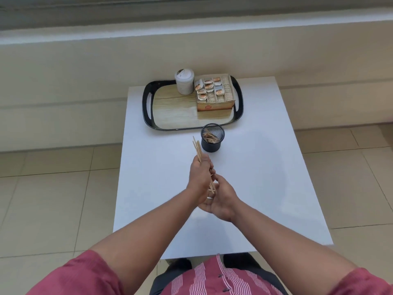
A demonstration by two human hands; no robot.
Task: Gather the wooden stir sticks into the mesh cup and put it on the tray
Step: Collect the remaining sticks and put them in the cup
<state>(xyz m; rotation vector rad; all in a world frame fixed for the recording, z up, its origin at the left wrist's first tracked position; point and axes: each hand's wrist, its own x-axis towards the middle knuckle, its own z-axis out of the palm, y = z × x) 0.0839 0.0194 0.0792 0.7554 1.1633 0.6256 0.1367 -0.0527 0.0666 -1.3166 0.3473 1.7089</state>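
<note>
My left hand (pixel 201 173) is closed around a bundle of wooden stir sticks (pixel 197 148), whose tips stick up and away toward the mesh cup. My right hand (pixel 219 199) sits just below it, palm up with fingers apart, touching the lower ends of the sticks. The black mesh cup (pixel 211 138) stands upright on the white table just beyond my hands, with several sticks inside it. Past the cup lies the tray (pixel 170 111), with a black rim and a wood-grain floor; its near left part is bare.
On the tray stand a white lidded jar (pixel 184 81) at the back and a cardboard box of sachets (pixel 215 91) at the right. The small white table (pixel 265 177) ends close to my body. Tiled floor surrounds it, with a low wall ledge behind.
</note>
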